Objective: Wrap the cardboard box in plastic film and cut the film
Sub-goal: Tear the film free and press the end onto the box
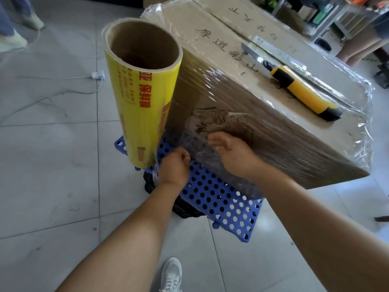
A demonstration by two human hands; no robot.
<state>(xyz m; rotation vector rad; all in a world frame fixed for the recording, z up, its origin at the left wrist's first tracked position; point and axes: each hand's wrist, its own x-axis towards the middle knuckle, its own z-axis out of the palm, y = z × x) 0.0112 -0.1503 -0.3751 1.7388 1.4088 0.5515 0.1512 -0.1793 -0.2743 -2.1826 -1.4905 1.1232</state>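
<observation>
**Pinching the film at the box's lower corner**

Standing on a blue perforated pallet [212,199], with clear plastic film [263,131] clinging in layers around the side of the cardboard box [210,49]. Leaning upright against the box's near corner on the pallet's edge: the film roll [136,106], yellow-labelled, with its hollow cardboard core facing the camera. Curling the left hand [174,167] into a tight pinch on a strand of film just below the roll's bottom end. Hovering the right hand [229,152] against the wrapped side, fingers loosely bent and spread, touching or nearly touching a crumpled loose flap of film; grip on it not clear. Lying flat on the box top, well apart from both hands: a yellow-and-black utility knife [303,91], blade extended. Showing below on the tiled floor [52,165]: a grey sneaker [171,275].
</observation>
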